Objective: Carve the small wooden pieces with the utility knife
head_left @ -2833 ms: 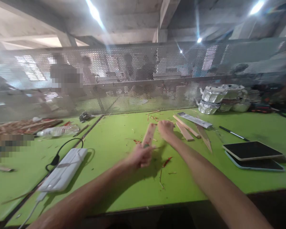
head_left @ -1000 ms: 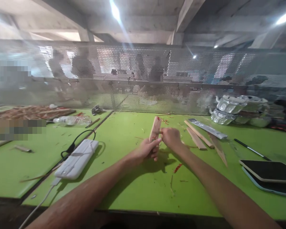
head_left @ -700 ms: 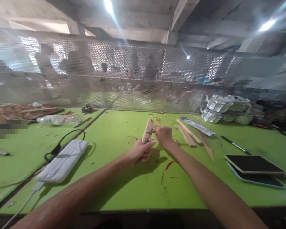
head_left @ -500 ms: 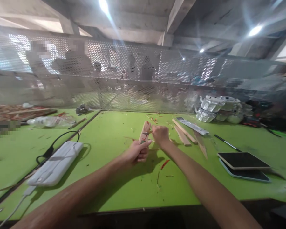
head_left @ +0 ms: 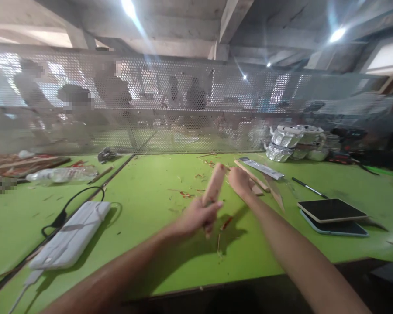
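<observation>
Upright and tilted to the right, a small flat wooden block is gripped at its lower end by my left hand. Its face is blurred by motion. My right hand is a fist just right of the block, apart from it. The fist holds a small carving knife, whose blade showed against the wood a moment ago; now it is nearly all hidden. Red and pale shavings lie on the green table around both hands.
Right of my hands lie wood strips, a silvery packet, a pen and two stacked phones. Foil-wrapped objects stand behind. A white power bank and plastic bottle lie left. A perforated screen borders the back; people show beyond.
My right hand has moved right, taking the knife off the wood. My left hand has shifted right and turned the block further to the right. The camera view has shifted slightly.
</observation>
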Motion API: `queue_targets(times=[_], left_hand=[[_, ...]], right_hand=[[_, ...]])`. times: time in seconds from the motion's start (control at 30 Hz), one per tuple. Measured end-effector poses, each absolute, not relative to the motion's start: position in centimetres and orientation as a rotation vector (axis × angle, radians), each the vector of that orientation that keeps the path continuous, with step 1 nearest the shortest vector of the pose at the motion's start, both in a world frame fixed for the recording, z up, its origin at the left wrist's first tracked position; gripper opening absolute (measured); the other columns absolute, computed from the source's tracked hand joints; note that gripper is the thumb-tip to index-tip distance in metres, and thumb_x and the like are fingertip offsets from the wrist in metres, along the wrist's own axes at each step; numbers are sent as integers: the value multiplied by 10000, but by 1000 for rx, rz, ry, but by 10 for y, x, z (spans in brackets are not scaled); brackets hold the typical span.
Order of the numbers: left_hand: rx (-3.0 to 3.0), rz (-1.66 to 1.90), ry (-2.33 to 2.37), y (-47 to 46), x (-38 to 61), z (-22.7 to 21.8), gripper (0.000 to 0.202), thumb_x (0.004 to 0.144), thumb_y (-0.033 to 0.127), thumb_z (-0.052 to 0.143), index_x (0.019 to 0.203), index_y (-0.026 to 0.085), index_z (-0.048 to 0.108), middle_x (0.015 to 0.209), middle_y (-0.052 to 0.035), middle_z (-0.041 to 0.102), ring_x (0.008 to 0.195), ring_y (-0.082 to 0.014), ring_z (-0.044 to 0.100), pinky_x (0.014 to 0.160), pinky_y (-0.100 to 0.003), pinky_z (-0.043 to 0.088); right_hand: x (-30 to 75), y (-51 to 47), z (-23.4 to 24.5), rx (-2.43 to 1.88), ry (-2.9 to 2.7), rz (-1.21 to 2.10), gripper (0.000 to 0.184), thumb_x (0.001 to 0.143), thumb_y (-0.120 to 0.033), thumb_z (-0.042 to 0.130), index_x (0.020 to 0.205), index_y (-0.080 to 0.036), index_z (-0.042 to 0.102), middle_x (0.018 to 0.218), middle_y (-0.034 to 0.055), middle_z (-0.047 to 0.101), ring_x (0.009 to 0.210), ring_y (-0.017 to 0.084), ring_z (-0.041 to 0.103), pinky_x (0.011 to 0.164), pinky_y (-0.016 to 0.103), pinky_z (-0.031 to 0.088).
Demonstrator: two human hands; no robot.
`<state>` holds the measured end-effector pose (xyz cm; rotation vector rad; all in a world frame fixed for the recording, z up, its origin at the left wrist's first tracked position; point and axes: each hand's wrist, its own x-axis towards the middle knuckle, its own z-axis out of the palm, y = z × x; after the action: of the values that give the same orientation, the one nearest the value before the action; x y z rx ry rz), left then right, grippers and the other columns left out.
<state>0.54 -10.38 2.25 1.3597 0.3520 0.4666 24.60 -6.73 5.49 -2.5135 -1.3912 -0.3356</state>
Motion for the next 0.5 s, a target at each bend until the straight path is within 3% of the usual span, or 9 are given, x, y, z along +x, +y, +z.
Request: queue_targets(times=[0.1,0.3,0.5], left_hand=[[1269,551,344,-83,-3,30,464,925,556,809,900,215,495,622,100,506,478,-69,487,517,-252,555],[1155,639,353,-65,-10,40,591,861,459,898,1244,171,553,765,31,646,640,-123,640,654,-285,591],[1129,625,349,-63,-10,41,465,812,362,926,1082,152,611,837,-11,664,698,-129,657,662,-287,567]], right_hand=[[247,-64,61,-2542,-1295,-312,301,1016,-137,583,1172,-42,823,1053,266,804,967,271,779,736,262,492],[215,-62,72,-2379,-1473,-297,318,1008,-197,542,1008,-135,854,865,136,809,820,225,726,630,262,381],[196,-77,80,-2182,-1755,-421,336,982,-188,516,924,-163,846,797,92,798,738,220,698,614,265,353]])
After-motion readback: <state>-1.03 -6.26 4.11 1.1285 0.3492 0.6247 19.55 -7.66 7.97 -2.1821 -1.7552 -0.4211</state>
